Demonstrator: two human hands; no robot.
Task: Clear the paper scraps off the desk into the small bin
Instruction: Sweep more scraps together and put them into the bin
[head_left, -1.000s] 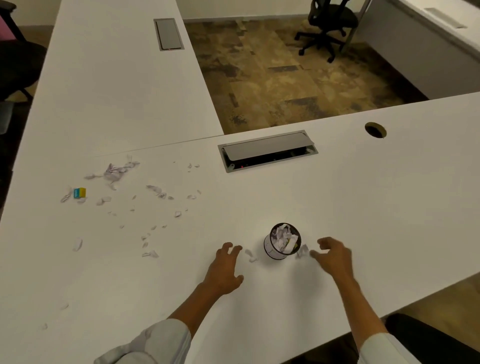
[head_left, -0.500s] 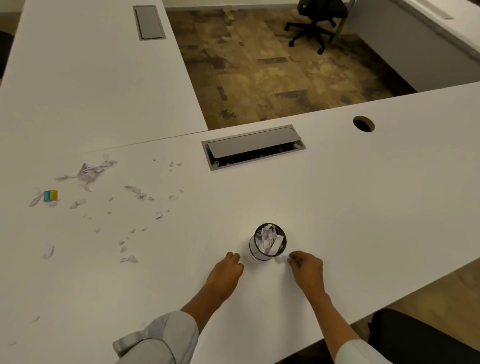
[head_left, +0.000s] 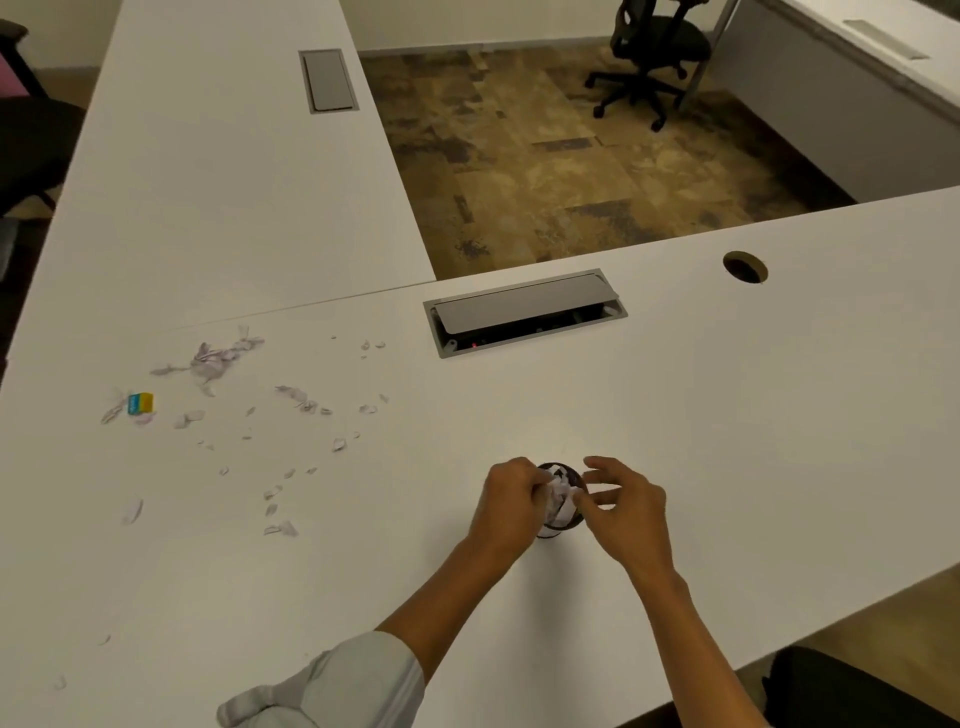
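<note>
Both hands meet over the bin, which stands between them. The left hand pinches paper at the rim; the right hand has its fingers spread. Scraps and an eraser lie well left of them on the tabletop. A cable hatch sits beyond; bare room lies to the right.

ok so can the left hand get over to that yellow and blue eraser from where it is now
Probably yes. The left hand is at the bin dropping scraps; only bare desk and loose scraps lie between it and the eraser, though it sits far left.
</note>
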